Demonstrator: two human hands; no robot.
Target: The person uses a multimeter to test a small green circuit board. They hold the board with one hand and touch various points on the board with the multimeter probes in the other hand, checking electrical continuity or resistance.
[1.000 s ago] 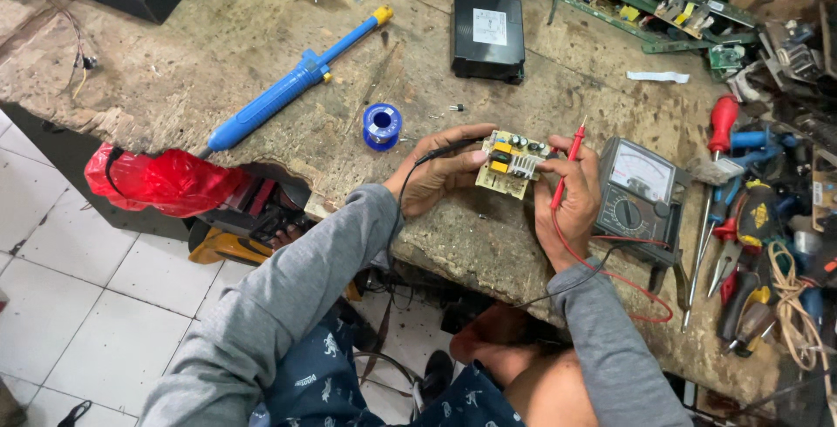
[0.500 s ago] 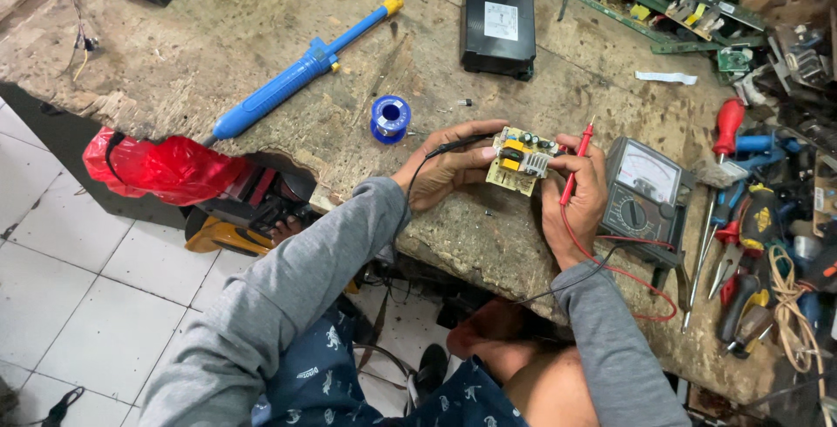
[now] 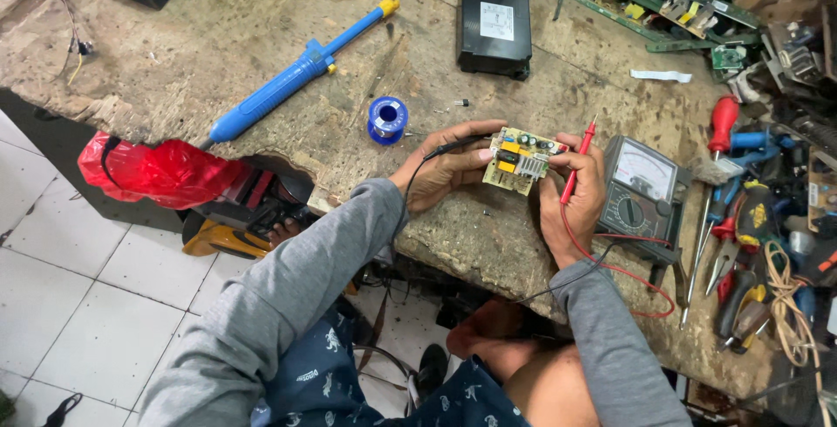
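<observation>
Circuit board [image 3: 518, 160] between left hand [image 3: 443, 172] and right hand [image 3: 575, 190]

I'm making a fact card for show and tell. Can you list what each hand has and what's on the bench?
Left hand: holds a black probe and steadies the small circuit board
Right hand: holds a red probe at the board's edge
Beside right hand: dial meter
Bench: blue suction pump, blue solder spool, black box
Far right: screwdrivers and pliers
</observation>
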